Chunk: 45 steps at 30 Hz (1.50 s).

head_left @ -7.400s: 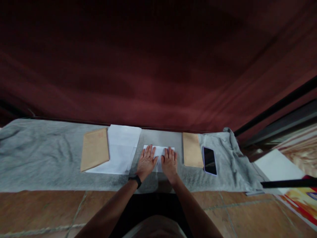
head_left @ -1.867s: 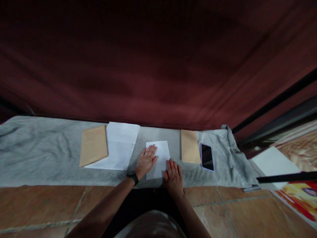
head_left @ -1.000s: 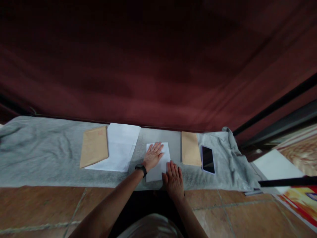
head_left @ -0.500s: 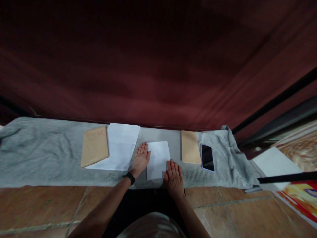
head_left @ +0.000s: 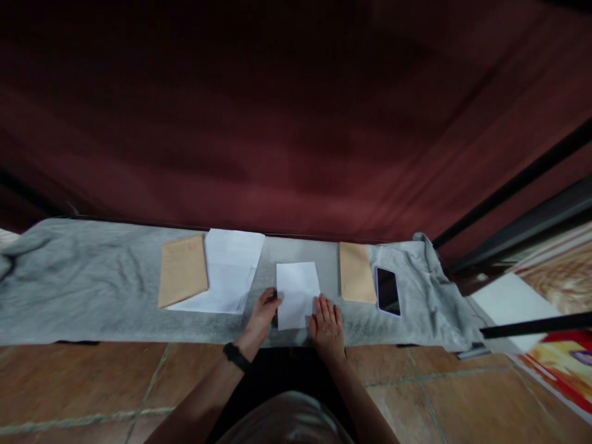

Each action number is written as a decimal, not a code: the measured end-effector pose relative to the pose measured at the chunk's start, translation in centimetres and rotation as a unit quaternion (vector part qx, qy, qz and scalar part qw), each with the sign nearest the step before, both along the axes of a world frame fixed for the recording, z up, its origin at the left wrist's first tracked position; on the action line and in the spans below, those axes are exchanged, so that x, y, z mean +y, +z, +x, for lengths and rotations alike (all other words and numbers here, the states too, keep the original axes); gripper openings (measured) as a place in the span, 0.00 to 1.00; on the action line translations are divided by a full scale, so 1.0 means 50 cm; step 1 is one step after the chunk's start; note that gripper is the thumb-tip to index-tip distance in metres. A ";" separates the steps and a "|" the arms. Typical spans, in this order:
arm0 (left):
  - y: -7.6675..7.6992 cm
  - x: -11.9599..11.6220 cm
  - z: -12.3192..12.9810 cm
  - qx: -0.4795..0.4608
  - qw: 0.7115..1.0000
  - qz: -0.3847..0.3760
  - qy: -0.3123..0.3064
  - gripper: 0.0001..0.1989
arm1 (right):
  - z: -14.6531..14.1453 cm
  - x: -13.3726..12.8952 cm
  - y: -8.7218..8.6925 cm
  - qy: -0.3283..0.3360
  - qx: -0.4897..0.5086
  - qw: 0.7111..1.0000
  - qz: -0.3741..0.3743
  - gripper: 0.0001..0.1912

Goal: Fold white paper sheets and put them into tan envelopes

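A small white sheet of paper (head_left: 298, 293), seemingly folded, lies on the grey cloth between my hands. My left hand (head_left: 262, 316), with a black band on the wrist, has curled fingers and pinches the left edge of this paper, its thumb on top. Flat with fingers stretched out, my right hand (head_left: 327, 327) rests at the paper's lower right edge, fingertips touching it or just beside it. Left of my left hand are larger white sheets (head_left: 229, 277), partly covered by a stack of brown envelopes (head_left: 184, 271).
The grey cloth (head_left: 111, 277) covers a long narrow surface against a dark red backdrop (head_left: 296, 154). To the right lie more brown envelopes (head_left: 356, 271) and a phone (head_left: 387, 291). Dark bars (head_left: 531, 325) and a white panel (head_left: 513, 302) stand farther right, above a tiled floor (head_left: 83, 382).
My left hand has gone from lying flat at the paper's upper left to pinching its left edge lower down. My right hand stays flat in nearly the same place.
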<state>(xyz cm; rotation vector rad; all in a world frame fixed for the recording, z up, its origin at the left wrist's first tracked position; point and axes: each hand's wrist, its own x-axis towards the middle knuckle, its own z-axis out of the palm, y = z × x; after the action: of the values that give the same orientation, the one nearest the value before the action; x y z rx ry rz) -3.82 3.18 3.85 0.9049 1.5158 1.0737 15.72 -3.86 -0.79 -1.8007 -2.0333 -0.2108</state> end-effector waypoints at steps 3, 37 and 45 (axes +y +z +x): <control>0.013 -0.009 0.025 0.002 0.999 0.022 -0.030 0.13 | 0.000 0.003 -0.007 0.002 0.028 1.000 -0.008 0.27; -0.006 -0.066 -0.047 0.514 0.697 0.333 -0.372 0.23 | -0.066 0.053 0.068 0.078 0.298 0.951 -0.038 0.24; -0.020 -0.021 -0.005 0.551 0.723 0.309 -0.279 0.31 | -0.122 0.153 0.055 0.088 0.188 0.977 -0.048 0.23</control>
<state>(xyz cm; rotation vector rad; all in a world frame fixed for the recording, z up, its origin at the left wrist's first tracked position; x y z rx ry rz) -4.05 2.12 2.85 2.6241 1.5249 0.5172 9.61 3.79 1.96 -1.5595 -1.9359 0.2660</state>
